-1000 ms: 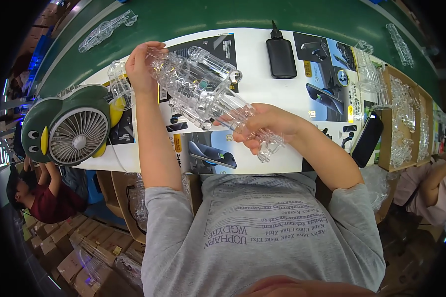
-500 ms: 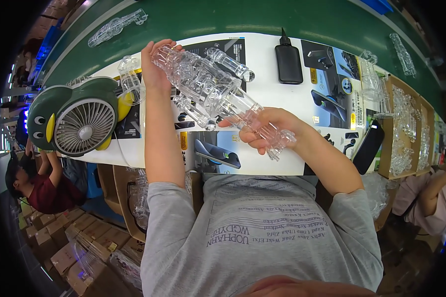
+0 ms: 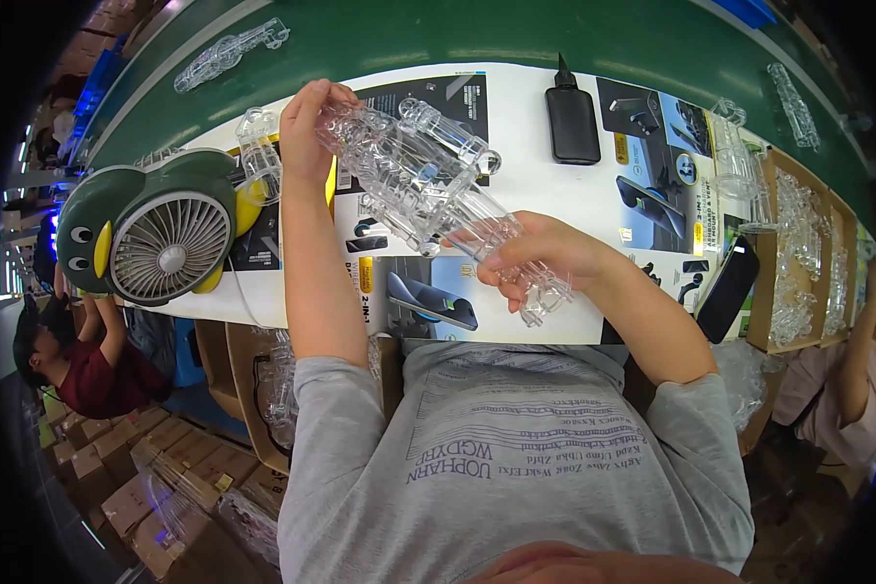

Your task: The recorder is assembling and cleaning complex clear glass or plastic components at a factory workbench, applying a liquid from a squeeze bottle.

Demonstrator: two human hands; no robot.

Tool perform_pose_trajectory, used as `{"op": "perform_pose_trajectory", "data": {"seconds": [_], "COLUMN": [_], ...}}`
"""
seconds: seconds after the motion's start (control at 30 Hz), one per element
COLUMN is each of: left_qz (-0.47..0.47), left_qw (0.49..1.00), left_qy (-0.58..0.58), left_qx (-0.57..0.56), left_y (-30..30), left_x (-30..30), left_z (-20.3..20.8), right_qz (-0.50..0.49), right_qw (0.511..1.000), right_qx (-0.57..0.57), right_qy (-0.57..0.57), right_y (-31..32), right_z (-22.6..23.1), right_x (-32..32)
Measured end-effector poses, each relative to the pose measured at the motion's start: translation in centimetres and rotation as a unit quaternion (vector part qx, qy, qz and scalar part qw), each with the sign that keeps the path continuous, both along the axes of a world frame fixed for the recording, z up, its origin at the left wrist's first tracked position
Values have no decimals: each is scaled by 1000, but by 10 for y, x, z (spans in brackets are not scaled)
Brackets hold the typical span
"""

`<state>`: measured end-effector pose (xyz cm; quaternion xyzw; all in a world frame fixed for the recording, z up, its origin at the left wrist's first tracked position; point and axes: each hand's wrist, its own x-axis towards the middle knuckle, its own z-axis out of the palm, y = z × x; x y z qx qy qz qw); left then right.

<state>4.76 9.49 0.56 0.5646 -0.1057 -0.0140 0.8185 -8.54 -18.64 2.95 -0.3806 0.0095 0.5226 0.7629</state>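
A large clear plastic assembly with tube-like side parts hangs slantwise between my hands over the work surface. At its far left end, the fingers of my left hand are wrapped round it. My right hand grips the narrower near end, thumb and fingers closed round the clear shaft. Two side tubes stick out along its body, one on each side. Part of the left fingers is hidden behind the plastic.
A green penguin-shaped fan stands at the left. A black dropper bottle lies beyond my right hand, a black phone to its right. Cardboard boxes of clear parts are farther right. More clear pieces lie on the green surface.
The clear assembly has turned slightly about its length, so its side tubes now sit closer against the body. Both hands keep hold. At the right edge another person's arm has risen.
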Motion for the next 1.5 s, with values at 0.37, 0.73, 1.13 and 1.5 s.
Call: {"op": "perform_pose_trajectory", "data": {"seconds": [0.37, 0.73, 1.13, 1.5], "left_qz": [122, 109, 116, 111], "left_qw": [992, 992, 990, 990], "left_qy": [-11, 55, 76, 86], "left_qx": [36, -16, 4, -26], "left_y": [-24, -17, -20, -21], "left_x": [-7, -7, -8, -6], "left_z": [-3, 0, -1, -7], "right_qz": [24, 21, 24, 39], "right_qw": [998, 999, 998, 999], "right_qx": [-38, -10, -4, -19], "right_qy": [-37, 33, 61, 31], "right_y": [-1, 1, 0, -1], "right_z": [-9, -9, -10, -11], "right_x": [0, 9, 10, 10]}}
